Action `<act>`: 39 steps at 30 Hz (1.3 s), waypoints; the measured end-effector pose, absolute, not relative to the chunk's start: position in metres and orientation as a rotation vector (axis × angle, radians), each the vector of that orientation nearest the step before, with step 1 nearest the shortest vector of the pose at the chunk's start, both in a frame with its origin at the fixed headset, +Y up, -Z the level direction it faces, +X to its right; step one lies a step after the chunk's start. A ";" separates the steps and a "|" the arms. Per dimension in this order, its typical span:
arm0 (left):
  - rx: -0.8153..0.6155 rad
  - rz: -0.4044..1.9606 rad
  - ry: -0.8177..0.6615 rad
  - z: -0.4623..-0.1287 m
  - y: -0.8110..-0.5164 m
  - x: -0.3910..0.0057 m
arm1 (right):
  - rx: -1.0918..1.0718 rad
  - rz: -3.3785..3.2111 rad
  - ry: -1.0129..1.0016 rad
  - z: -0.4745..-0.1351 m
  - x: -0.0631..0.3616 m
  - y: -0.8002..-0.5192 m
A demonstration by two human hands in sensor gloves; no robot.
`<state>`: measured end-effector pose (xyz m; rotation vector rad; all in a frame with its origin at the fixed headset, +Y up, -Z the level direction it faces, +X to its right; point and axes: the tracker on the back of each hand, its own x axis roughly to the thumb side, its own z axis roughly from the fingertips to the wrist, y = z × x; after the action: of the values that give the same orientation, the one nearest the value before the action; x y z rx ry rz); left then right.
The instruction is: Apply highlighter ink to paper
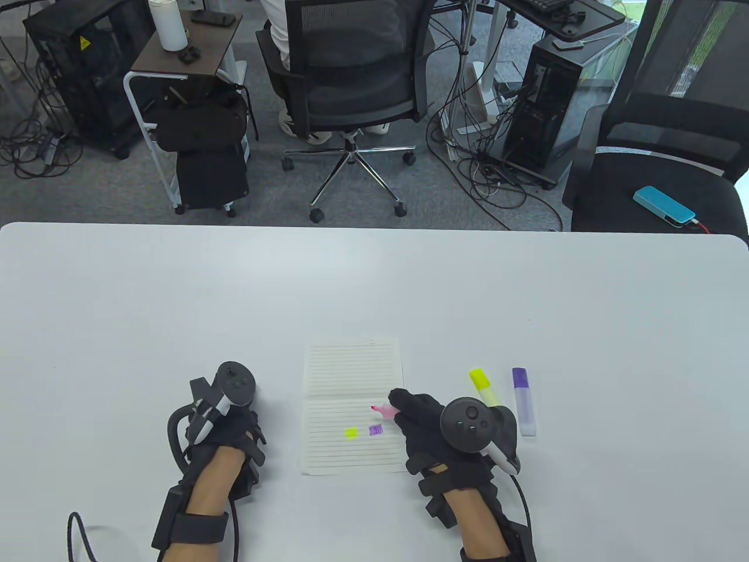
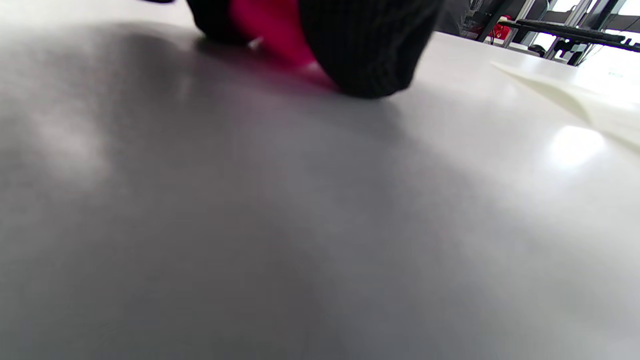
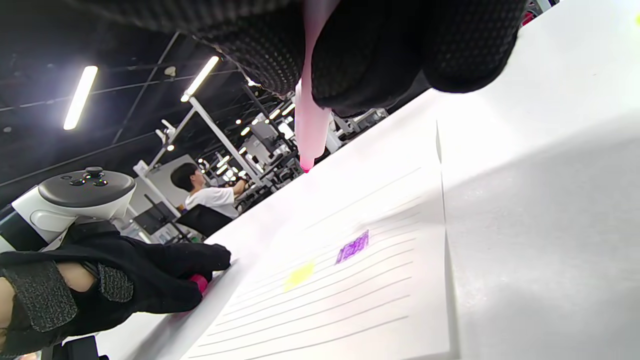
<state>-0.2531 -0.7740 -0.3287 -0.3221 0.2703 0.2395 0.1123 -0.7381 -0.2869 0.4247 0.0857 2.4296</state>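
A lined paper sheet [image 1: 354, 407] lies on the white table [image 1: 374, 281]; it carries a yellow patch [image 1: 350, 433] and a purple patch [image 1: 375, 430]. My right hand [image 1: 424, 418] grips an uncapped pink highlighter [image 1: 383, 410], its tip just above the paper's right part. The right wrist view shows the pink highlighter [image 3: 311, 125], the purple patch [image 3: 353, 246] and the yellow patch [image 3: 299, 275]. My left hand [image 1: 225, 433] rests on the table left of the paper and holds a pink cap [image 3: 199, 283], which also shows in the left wrist view [image 2: 272, 30].
A capped yellow highlighter [image 1: 484, 387] and a capped purple highlighter [image 1: 524, 401] lie right of my right hand. Office chairs, computer towers and a cart stand beyond the table's far edge.
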 end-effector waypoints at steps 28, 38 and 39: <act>-0.464 0.137 -0.230 -0.310 -0.781 -0.137 | 0.385 2.631 0.141 -0.324 0.068 -0.736; -0.498 0.166 -0.224 -0.311 -0.782 -0.138 | 0.388 2.671 0.142 -0.325 0.063 -0.741; -0.498 0.169 -0.223 -0.311 -0.782 -0.138 | 0.385 2.672 0.142 -0.325 0.062 -0.742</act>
<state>-0.1380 -0.7821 -0.3109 -0.4984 -0.2225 0.1689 0.0623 -0.7417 -0.3250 0.3850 0.1415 2.6723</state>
